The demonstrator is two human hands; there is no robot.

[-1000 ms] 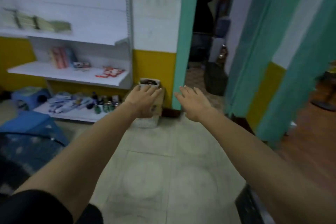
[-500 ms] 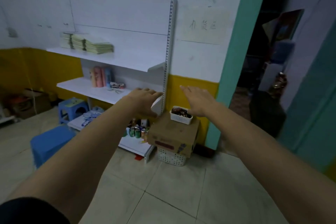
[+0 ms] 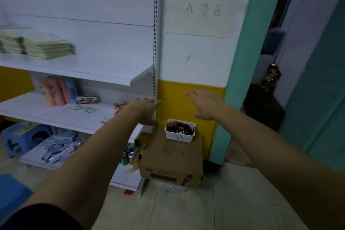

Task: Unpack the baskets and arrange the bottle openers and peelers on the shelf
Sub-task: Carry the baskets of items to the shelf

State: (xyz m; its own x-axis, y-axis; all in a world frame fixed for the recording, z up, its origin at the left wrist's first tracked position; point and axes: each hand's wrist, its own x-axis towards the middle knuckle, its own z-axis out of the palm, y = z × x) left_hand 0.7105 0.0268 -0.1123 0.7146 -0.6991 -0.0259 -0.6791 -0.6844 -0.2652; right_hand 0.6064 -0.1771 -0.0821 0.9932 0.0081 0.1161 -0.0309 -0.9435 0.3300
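A small white basket (image 3: 179, 136) filled with dark and red small items stands on a cardboard box (image 3: 173, 157) against the yellow wall. A second white basket (image 3: 169, 186) shows under the box. The white shelf unit (image 3: 78, 74) is to the left; its middle board (image 3: 46, 115) carries a few red packets (image 3: 119, 106). My left hand (image 3: 145, 108) is stretched forward, fingers straight, above and left of the basket, holding nothing. My right hand (image 3: 205, 102) is stretched out above and right of the basket, also flat and holding nothing.
Stacked green booklets (image 3: 37, 46) lie on the upper board. Pink and blue packs (image 3: 57, 91) stand on the middle board. Cans (image 3: 130, 157) and blue packets (image 3: 57, 149) lie on the bottom board. A blue stool (image 3: 24, 138) stands at the left. A dark doorway (image 3: 267, 87) opens to the right.
The view has drawn closer to the shelf and box, which now look larger. Both hands stay outstretched and holding nothing, now above the small basket.
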